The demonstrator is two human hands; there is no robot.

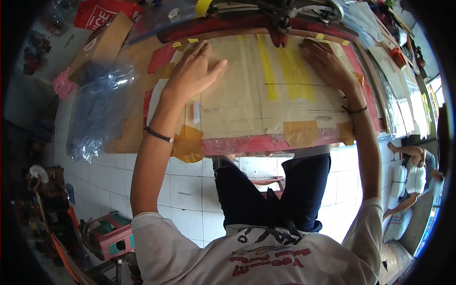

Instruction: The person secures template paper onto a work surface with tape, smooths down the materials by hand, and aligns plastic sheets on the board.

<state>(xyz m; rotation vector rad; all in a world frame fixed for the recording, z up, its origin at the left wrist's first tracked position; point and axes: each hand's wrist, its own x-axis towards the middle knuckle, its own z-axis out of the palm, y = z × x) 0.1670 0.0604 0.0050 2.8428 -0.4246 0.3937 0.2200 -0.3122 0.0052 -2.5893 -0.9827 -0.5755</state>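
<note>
My left hand (195, 71) lies palm down on the left part of a tape-covered board (228, 104), fingers stretched forward and thumb apart. Farther right, my right hand (327, 66) rests flat near the board's far right corner, its fingers extended. Both hands' fingertips come close to a long red bar (223, 27) at the far edge. Yellow tape strips (294, 71) run down the board between the hands. Brown tape patches (300, 133) cover parts of the near edge. Whether a thin clear sheet lies under my palms, I cannot tell.
Crumpled clear plastic (102, 104) and a cardboard box (102, 45) sit at the left. Stacked plastic sheets (392, 90) lie at the right. A pink and green case (109, 235) stands on the tiled floor. Other people are at the far left and right (415, 175).
</note>
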